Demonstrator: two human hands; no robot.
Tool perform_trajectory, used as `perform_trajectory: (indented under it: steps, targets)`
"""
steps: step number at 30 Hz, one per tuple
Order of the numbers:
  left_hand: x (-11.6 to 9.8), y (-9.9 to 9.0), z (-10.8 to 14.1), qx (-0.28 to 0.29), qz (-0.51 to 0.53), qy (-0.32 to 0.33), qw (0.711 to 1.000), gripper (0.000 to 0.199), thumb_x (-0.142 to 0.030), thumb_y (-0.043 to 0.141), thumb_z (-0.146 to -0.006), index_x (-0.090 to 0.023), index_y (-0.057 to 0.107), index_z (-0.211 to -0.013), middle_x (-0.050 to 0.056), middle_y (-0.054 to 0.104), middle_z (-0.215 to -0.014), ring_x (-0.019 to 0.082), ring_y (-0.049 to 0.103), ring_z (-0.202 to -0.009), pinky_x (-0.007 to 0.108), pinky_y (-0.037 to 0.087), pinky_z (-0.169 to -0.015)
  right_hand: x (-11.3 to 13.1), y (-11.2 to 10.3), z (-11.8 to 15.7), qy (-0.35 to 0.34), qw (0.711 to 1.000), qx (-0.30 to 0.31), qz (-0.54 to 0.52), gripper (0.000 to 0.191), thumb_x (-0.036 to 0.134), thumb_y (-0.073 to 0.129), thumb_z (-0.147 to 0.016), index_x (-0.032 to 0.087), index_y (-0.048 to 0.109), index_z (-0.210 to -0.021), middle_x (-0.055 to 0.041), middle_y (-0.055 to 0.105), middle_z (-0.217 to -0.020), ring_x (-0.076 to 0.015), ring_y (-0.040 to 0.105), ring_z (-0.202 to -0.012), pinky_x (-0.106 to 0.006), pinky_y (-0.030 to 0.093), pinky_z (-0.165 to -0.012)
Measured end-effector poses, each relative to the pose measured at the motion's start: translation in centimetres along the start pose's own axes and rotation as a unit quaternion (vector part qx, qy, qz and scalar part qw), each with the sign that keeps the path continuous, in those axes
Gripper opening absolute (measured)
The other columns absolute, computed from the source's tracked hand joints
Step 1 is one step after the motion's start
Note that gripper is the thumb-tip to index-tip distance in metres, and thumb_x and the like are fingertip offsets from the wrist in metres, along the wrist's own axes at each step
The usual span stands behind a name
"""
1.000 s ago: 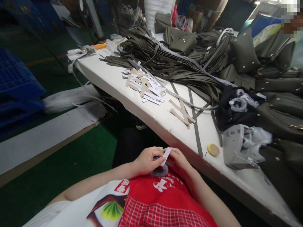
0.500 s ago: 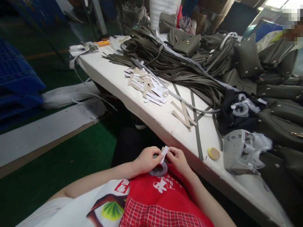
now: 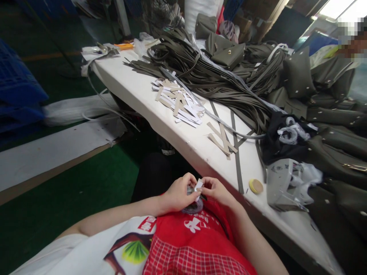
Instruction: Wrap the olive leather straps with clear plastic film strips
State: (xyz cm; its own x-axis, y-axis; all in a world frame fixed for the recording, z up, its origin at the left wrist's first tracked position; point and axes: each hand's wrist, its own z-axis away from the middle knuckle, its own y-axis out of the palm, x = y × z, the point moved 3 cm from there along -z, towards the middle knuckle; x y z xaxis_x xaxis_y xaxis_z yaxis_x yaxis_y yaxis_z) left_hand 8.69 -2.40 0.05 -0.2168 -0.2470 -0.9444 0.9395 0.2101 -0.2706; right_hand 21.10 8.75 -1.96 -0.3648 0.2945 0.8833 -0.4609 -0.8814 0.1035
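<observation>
My left hand is closed at my lap, around a coil of translucent cord that hangs below the fingers. Its thumb presses against a small white paper strip, which stands up between both hands. From the other side my right hand pinches the same strip between thumb and fingers. The strip looks bent over against the coil; the fingers hide its lower end. Behind both hands is the red apron. On the white table lie a heap of similar strips and a few loose beige strips.
Long dark straps cover the table's far side. Dark green bags are piled at the right. Nearer are a yellow tape roll, a clear plastic holder and another cord coil. Blue pallets stand at left.
The white strip has gone from flat and slanted to bent between my fingers. My right hand's fingers have closed in nearer to my left thumb. The view has shifted slightly.
</observation>
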Motion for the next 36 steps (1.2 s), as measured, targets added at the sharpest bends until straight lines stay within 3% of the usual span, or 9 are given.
perform_trajectory:
  steps: [4, 7, 12, 18, 21, 24, 26, 30, 36]
  targets:
    - [0.1, -0.3, 0.2, 0.017, -0.030, 0.010, 0.999, 0.025, -0.030, 0.069, -0.074, -0.020, 0.056, -0.092, 0.005, 0.068, -0.091, 0.020, 0.064, -0.084, 0.030, 0.049, -0.075, 0.4, 0.3, 0.6, -0.040, 0.996, -0.019, 0.071, 0.026, 0.037, 0.077, -0.072, 0.016, 0.061, -0.072, 0.0002, 0.065, -0.069, -0.0132, 0.059, -0.063, -0.027, 0.047, -0.065]
    - [1.1, -0.4, -0.1, 0.098, -0.011, -0.055, 0.994, 0.029, -0.037, 0.068, -0.074, -0.018, 0.060, -0.094, 0.005, 0.068, -0.082, 0.021, 0.065, -0.074, 0.031, 0.049, -0.066, 1.4, 0.8, 2.1, -0.147, 0.958, -0.061, 0.239, 0.008, 0.025, 0.064, -0.084, 0.018, 0.067, -0.081, -0.0030, 0.070, -0.079, -0.0164, 0.064, -0.075, -0.029, 0.051, -0.073]
    - [1.7, -0.8, -1.3, 0.160, 0.219, -0.164, 0.949, 0.042, -0.036, 0.076, -0.061, -0.012, 0.064, -0.093, 0.002, 0.066, -0.071, 0.015, 0.059, -0.061, 0.027, 0.046, -0.060, 2.4, 1.5, 4.6, -0.269, 0.863, -0.042, 0.426, 0.037, 0.012, 0.053, -0.087, 0.024, 0.063, -0.121, -0.0076, 0.069, -0.117, -0.0196, 0.063, -0.106, -0.037, 0.050, -0.095]
    - [1.0, 0.8, -2.7, 0.139, 0.296, -0.204, 0.923, 0.047, -0.047, 0.081, -0.059, -0.012, 0.064, -0.084, 0.002, 0.065, -0.073, 0.012, 0.057, -0.064, 0.023, 0.043, -0.061, 3.4, 0.8, 6.5, -0.291, 0.825, -0.091, 0.476, 0.046, 0.010, 0.056, -0.080, 0.025, 0.063, -0.123, -0.0062, 0.068, -0.119, -0.0209, 0.061, -0.109, -0.038, 0.050, -0.097]
    - [1.8, 1.8, -3.6, 0.159, 0.267, -0.192, 0.931, 0.057, -0.054, 0.083, -0.057, -0.015, 0.060, -0.090, -0.001, 0.062, -0.067, 0.011, 0.052, -0.056, 0.022, 0.039, -0.053, 4.6, -3.8, 9.0, -0.286, 0.803, -0.231, 0.468, 0.030, 0.016, 0.056, -0.085, 0.024, 0.069, -0.111, -0.0071, 0.069, -0.115, -0.0205, 0.063, -0.107, -0.037, 0.050, -0.096]
    - [2.8, 2.3, -4.5, 0.163, 0.251, -0.175, 0.938, 0.061, -0.059, 0.082, -0.057, -0.016, 0.059, -0.093, -0.002, 0.060, -0.068, 0.010, 0.051, -0.055, 0.021, 0.036, -0.050, 5.0, -12.3, 14.1, -0.227, 0.729, -0.506, 0.401, 0.020, 0.029, 0.056, -0.088, 0.020, 0.071, -0.098, -0.0102, 0.071, -0.104, -0.0238, 0.063, -0.100, -0.040, 0.048, -0.094]
    - [3.4, 2.6, -4.7, 0.161, 0.253, -0.174, 0.938, 0.060, -0.060, 0.081, -0.059, -0.016, 0.059, -0.094, -0.002, 0.060, -0.068, 0.010, 0.050, -0.055, 0.020, 0.035, -0.049, 3.9, -17.8, 17.7, -0.121, 0.692, -0.641, 0.308, 0.027, 0.041, 0.059, -0.083, 0.019, 0.073, -0.086, -0.0112, 0.072, -0.095, -0.0266, 0.062, -0.096, -0.040, 0.046, -0.091]
    - [3.8, 3.8, -4.4, 0.179, 0.261, -0.175, 0.932, 0.060, -0.061, 0.081, -0.060, -0.016, 0.060, -0.093, -0.002, 0.059, -0.067, 0.009, 0.049, -0.054, 0.019, 0.032, -0.048, 0.4, -23.8, 20.2, -0.039, 0.725, -0.654, 0.211, 0.041, 0.055, 0.063, -0.073, 0.018, 0.070, -0.057, -0.0121, 0.070, -0.068, -0.0278, 0.065, -0.076, -0.037, 0.048, -0.074]
    - [3.4, 5.1, -4.2, 0.181, 0.266, -0.177, 0.930, 0.056, -0.059, 0.081, -0.062, -0.015, 0.062, -0.092, -0.001, 0.059, -0.067, 0.009, 0.048, -0.052, 0.019, 0.030, -0.048, -2.6, -24.1, 19.9, -0.079, 0.773, -0.624, 0.080, 0.047, 0.062, 0.072, -0.059, 0.015, 0.073, -0.065, -0.0123, 0.073, -0.072, -0.0264, 0.067, -0.072, -0.039, 0.052, -0.073]
